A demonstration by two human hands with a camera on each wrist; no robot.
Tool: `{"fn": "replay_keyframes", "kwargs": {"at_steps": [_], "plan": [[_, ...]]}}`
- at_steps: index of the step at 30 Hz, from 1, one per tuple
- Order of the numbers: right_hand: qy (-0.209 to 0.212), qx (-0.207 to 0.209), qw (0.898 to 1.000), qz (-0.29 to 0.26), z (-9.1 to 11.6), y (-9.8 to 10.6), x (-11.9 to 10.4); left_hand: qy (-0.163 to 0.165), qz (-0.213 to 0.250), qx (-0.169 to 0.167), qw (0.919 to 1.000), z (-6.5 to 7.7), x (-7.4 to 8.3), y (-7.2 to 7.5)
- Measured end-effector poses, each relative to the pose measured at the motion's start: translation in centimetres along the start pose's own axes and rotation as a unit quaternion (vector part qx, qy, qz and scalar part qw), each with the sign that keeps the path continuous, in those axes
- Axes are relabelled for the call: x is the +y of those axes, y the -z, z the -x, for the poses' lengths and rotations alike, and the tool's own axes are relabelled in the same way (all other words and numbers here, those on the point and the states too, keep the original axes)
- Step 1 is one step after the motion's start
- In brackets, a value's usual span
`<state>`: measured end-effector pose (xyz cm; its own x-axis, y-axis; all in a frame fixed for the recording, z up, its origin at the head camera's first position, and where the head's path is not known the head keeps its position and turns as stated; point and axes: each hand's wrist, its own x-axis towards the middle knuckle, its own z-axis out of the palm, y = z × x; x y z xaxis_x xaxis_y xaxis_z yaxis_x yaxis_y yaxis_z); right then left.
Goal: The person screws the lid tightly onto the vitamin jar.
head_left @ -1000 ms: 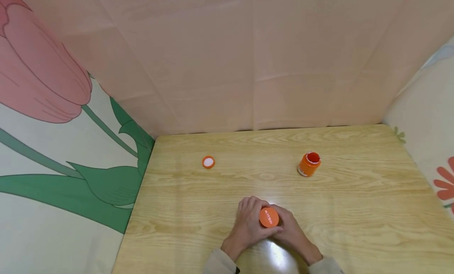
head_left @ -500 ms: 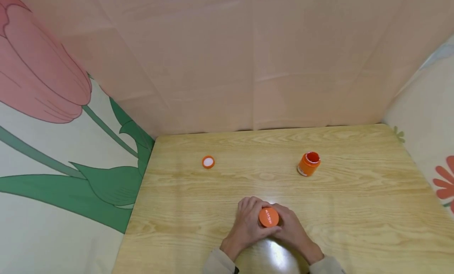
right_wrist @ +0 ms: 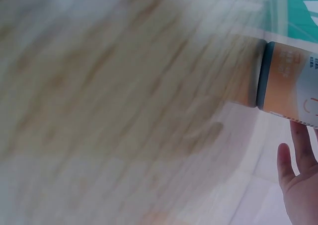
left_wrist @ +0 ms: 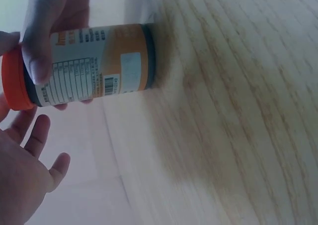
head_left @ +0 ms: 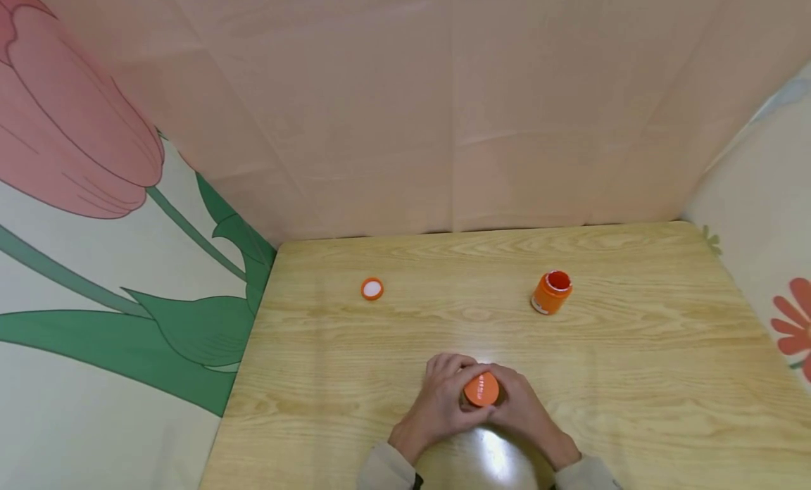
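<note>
I see the labelled jar point(left_wrist: 107, 56) upright toward 6 o'clock on the surface point(head_left: 329, 356), its long axis vertical, lid end up and base down; in the wrist views that base meets its own reflection. The body is a straight cylinder wrapped in orange and white, with a printed table, a barcode and a dark band at the bottom. Its orange lid point(head_left: 480, 390) carries pale lettering. The left hand point(head_left: 440, 400) curls thumb and forefinger round this lid, its lower fingers spread apart; the right hand point(head_left: 522, 405) wraps the body, thumb against the print. From there, I have an open orange jar point(head_left: 548, 298) standing at 1 o'clock and a loose lid point(head_left: 372, 289) at 10 o'clock, white inside upward.
</note>
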<state>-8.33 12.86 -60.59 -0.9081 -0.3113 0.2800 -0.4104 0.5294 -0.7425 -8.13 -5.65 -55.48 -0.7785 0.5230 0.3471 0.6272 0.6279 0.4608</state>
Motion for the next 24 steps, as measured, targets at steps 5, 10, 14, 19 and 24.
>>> {"fn": "replay_keyframes", "kwargs": {"at_steps": [5, 10, 14, 19, 24], "plan": [[0.037, 0.012, 0.999, 0.015, -0.10, -0.01, 0.16, 0.018, -0.014, 0.012, 0.9997, 0.04, 0.17, -0.41], [0.045, 0.006, 0.999, -0.003, -0.16, 0.05, 0.37, 0.067, -0.049, 0.009, 0.9965, 0.01, 0.61, -0.73], [0.046, 0.004, 0.999, -0.016, -0.14, 0.00, 0.50, 0.088, -0.044, 0.004, 0.9951, 0.00, 0.85, -0.89], [0.048, 0.004, 0.998, -0.027, -0.10, -0.06, 0.54, 0.074, -0.030, 0.023, 0.9966, 0.04, 0.81, -0.94], [0.050, 0.003, 0.998, -0.024, -0.13, -0.07, 0.52, 0.036, -0.032, 0.030, 0.9984, 0.18, 0.36, -0.84]]}}
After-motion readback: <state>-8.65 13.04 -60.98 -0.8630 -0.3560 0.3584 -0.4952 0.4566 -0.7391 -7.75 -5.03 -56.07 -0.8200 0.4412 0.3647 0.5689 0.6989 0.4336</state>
